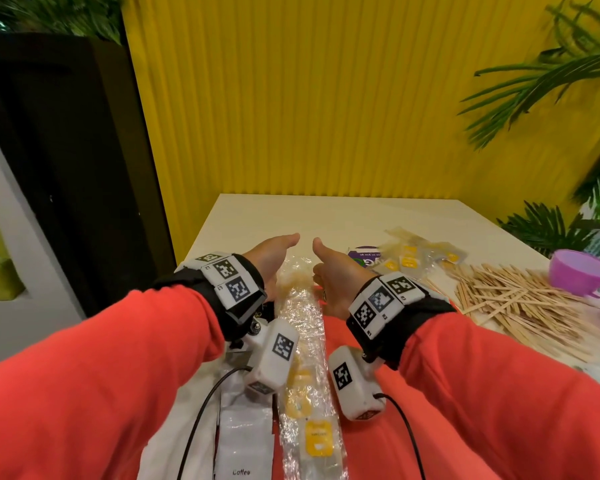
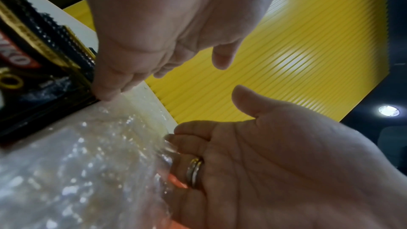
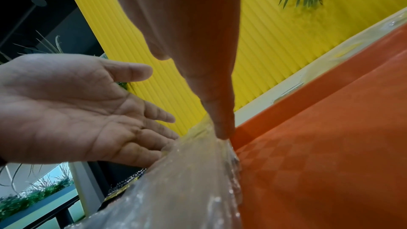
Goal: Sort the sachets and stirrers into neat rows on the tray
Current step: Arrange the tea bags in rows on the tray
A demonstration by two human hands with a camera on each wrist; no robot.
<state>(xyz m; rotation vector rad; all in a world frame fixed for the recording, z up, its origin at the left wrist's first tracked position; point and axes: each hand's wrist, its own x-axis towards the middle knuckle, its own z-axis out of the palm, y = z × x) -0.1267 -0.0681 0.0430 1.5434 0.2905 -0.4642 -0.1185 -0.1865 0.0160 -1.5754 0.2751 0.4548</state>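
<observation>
A long row of clear sachets point(image 1: 302, 341) with yellow labels lies on the red tray point(image 3: 319, 145), running away from me. My left hand point(image 1: 274, 261) stands on edge against the row's left side near its far end, fingers straight point(image 3: 154, 138). My right hand point(image 1: 329, 271) faces it across the row and presses the right side, with a straight finger point(image 3: 222, 128) touching the plastic. Both thumbs point up and neither hand grips anything. White coffee sachets point(image 1: 243, 441) lie in a row to the left. Black sachets point(image 2: 33, 69) lie beside my left fingers.
Loose yellow-labelled sachets point(image 1: 420, 258) and a purple packet point(image 1: 364, 258) lie on the white table behind the tray. A heap of wooden stirrers point(image 1: 510, 299) spreads at the right, next to a purple cup point(image 1: 582, 271). A yellow ribbed wall and plants stand behind.
</observation>
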